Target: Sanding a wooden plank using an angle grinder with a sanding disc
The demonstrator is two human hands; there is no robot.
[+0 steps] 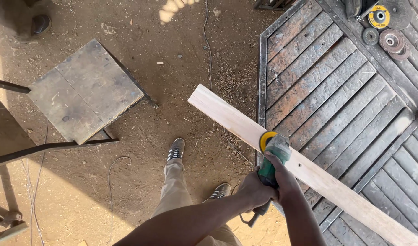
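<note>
Currently both hands grip grinder: left hand (253,190), right hand (282,180) wrapped on grinder (272,157), disc on plank (309,175) overhanging surface (336,91) left edge. Risk: unclamped plank shifts, disc kicks; cord may snag.

The angle grinder (272,160) is green with a yellow disc at its head. The plank (318,175) under it is pale, creamy wood, lying over the rusty brown slatted metal frame (336,82). At that frame's far right corner sit grey and reddish discs (391,41), one with a yellow label. Khaki trousers (177,191), dark shoes (175,149) with white stripes, grey stool top (83,89).
</note>
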